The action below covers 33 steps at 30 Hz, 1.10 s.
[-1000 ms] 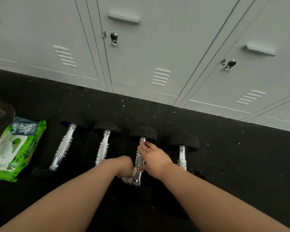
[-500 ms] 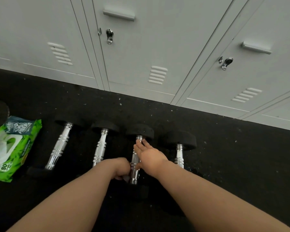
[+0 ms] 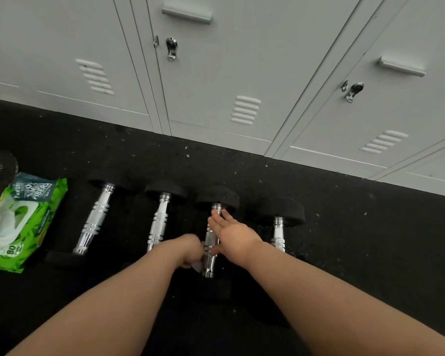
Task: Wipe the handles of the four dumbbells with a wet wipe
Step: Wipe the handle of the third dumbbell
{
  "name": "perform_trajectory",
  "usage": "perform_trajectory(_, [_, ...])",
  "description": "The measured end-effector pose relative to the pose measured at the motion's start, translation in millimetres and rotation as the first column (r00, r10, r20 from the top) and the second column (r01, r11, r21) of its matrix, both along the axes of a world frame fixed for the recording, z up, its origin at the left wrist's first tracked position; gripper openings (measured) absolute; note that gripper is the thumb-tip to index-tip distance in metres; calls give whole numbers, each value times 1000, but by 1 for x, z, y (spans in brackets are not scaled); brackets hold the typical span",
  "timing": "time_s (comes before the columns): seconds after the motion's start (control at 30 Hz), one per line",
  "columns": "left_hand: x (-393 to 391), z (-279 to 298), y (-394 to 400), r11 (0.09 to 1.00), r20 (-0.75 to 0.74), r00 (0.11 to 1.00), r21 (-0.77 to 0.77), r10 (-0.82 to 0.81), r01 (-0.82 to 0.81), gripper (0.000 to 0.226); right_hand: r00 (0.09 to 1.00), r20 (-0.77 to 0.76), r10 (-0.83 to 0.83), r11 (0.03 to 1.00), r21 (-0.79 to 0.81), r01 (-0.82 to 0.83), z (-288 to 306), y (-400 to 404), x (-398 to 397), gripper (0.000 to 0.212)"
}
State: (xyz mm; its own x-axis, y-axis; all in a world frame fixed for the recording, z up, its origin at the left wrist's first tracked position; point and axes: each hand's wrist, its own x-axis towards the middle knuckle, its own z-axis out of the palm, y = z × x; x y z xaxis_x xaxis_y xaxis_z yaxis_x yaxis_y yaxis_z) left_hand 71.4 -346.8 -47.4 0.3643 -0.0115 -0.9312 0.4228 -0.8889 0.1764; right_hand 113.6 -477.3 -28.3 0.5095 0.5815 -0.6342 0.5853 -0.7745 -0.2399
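Currently: left hand [image 3: 190, 250] clenched on wet wipe [image 3: 197, 267]; right hand [image 3: 231, 233] flat, steadying third dumbbell handle [image 3: 211, 242]. Advise rubbing full length.

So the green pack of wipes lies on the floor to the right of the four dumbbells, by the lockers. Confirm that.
Not quite. The head view shows the green pack of wipes on the floor to the left of the four dumbbells, beside the leftmost one, not to the right. The rest holds: it lies on the floor by the lockers.
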Motion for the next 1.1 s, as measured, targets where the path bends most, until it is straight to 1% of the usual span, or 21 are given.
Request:
perform_trajectory(0.03, [0,7,0,999,12,999,0,-41,41,13,1000,2,0,1000,-2,0,-1,-1,0,78])
perform_trajectory(0.07, [1,13,0,999,12,999,8,-39,39,14,1000,3,0,1000,-1,0,-2,-1,0,78])
perform_trajectory(0.13, [6,30,-7,993,5,995,69,-99,99,11,1000,10,4,1000,0,-4,-3,-3,0,78])
perform_trajectory(0.17, [6,42,-14,981,28,983,84,-179,176,18,1000,19,8,1000,-1,-8,-3,-4,0,78])
perform_trajectory(0.2, [4,50,-19,968,70,969,103,-237,230,31,999,29,14,1000,-1,-14,-4,-4,-1,77])
perform_trajectory(0.27, [3,45,-32,968,166,959,139,-231,209,50,999,43,25,1000,4,-25,-5,-6,1,75])
perform_trajectory(0.33, [-3,46,-41,981,214,969,175,-126,89,59,998,49,44,999,1,-44,-4,-7,2,72])
perform_trajectory(0.4, [-10,37,-46,995,277,960,96,-47,21,50,997,35,68,998,1,-68,0,-8,3,70])
perform_trajectory(0.47, [-20,40,-42,1000,350,937,-1,-21,23,38,999,-30,39,999,38,-37,9,-9,3,71])
perform_trajectory(0.5, [-22,40,-36,1000,384,923,-23,3,7,34,996,-92,-21,996,80,29,15,-10,2,72])
perform_trajectory(0.53, [-23,41,-29,999,427,903,-44,35,-18,29,977,-177,-123,980,134,148,22,-10,2,74])
perform_trajectory(0.57, [-22,42,-21,996,486,871,-83,72,-36,26,931,-277,-239,936,189,297,28,-10,0,74])
perform_trajectory(0.63, [-17,48,-10,985,543,828,-160,144,-67,25,814,-427,-394,796,284,535,39,-8,-10,72])
perform_trajectory(0.7, [-9,55,-5,981,565,809,-185,161,-66,27,756,-420,-502,677,354,646,43,-4,-20,66])
perform_trajectory(0.77, [-3,59,-6,982,579,800,-172,159,-71,24,696,-375,-613,567,404,718,45,0,-28,59])
perform_trajectory(0.87, [3,63,-8,980,611,769,-165,187,-108,22,556,-444,-703,405,393,826,47,2,-37,60])
perform_trajectory(0.93, [4,61,-7,973,612,761,-198,217,-118,22,523,-437,-731,358,407,840,45,2,-42,50])
perform_trajectory(1.0, [2,54,-4,944,586,749,-281,310,-171,21,482,-378,-790,307,437,845,41,-1,-46,30])
perform_trajectory(1.03, [1,49,-1,926,576,733,-314,362,-210,23,445,-355,-822,277,434,857,40,-3,-46,23])
perform_trajectory(1.07, [-1,45,1,911,573,715,-333,401,-244,27,415,-336,-846,255,428,867,38,-5,-47,20])
perform_trajectory(1.1, [-2,41,3,906,578,703,-335,414,-259,32,411,-306,-859,263,427,865,35,-7,-49,20])
